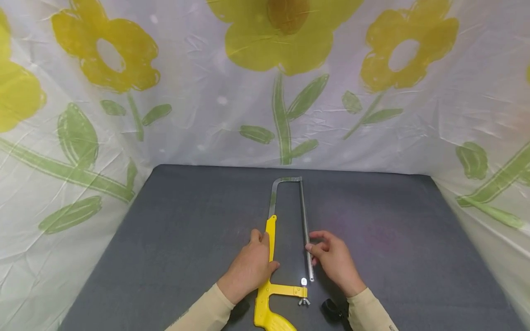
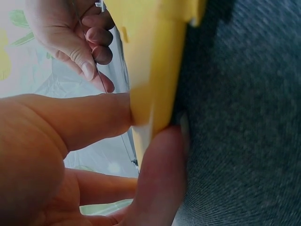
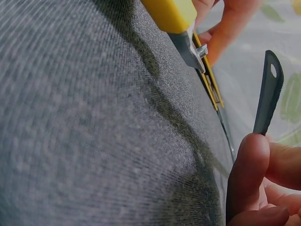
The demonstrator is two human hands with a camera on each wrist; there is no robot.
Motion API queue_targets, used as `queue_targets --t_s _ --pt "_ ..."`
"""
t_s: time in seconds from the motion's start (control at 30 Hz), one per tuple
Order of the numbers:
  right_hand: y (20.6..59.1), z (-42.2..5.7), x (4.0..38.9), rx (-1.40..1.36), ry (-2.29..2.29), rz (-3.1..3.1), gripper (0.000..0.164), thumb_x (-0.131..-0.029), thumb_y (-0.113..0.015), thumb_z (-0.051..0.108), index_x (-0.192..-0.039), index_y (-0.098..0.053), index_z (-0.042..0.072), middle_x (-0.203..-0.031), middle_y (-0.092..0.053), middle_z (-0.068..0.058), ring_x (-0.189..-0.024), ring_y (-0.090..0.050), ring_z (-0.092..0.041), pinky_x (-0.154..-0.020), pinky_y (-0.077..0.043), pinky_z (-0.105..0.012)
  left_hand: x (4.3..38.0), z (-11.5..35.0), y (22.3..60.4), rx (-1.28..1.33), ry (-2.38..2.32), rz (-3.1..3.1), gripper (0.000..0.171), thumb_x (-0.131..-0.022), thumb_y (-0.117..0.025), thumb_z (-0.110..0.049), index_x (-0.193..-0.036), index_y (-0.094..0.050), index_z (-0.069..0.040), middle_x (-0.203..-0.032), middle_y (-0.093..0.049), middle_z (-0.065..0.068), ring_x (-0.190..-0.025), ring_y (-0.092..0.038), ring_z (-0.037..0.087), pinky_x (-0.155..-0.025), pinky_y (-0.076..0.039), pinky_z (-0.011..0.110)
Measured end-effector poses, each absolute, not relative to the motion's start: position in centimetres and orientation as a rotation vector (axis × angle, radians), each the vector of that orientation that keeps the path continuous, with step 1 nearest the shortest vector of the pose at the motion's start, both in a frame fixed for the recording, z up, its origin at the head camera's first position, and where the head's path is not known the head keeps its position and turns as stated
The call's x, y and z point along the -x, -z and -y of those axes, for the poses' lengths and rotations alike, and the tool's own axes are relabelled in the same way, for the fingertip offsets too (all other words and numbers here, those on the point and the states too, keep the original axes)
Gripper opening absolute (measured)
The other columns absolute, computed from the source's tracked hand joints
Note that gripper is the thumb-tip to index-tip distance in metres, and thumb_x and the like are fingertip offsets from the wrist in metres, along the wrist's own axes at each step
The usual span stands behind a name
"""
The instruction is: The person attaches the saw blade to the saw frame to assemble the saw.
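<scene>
Hacksaw (image 1: 271, 243), yellow and bare metal, is at the middle of the dark bench (image 1: 186, 239), handle (image 1: 276, 321) toward the person. The left hand (image 1: 251, 265) pinches its yellow part between thumb and fingers. The right hand (image 1: 334, 262) pinches the thin blade (image 1: 304, 216), whose holed near end is free, just beside a small metal peg (image 1: 304, 281). Behind the bench hangs a flower-printed curtain (image 1: 198, 92).
</scene>
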State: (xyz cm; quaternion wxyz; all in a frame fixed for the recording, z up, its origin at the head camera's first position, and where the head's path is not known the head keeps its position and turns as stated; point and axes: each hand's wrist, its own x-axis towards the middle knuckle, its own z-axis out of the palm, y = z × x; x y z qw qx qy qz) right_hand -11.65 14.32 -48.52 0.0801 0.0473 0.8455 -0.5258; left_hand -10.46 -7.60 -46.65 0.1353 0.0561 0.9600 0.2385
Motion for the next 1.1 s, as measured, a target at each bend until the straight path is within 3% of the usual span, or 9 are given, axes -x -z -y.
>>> queue_targets --t_s 1.1 --pt "48.71 -14.03 12.18 -0.204 1.431 -2.547 0.041 -0.093 -0.085 0.012 -0.129 -0.068 0.007 -0.073 -0.069 -0.001 -0.057 -0.054 -0.016 -0.052 -0.041 -0.029 10.63 7.33 46.76 -0.126 -0.653 -2.766 0.090 -0.092 -0.089 -0.026 -0.163 -0.042 0.004 -0.143 -0.047 0.017 -0.069 -0.057 0.015 -0.061 -0.054 0.025"
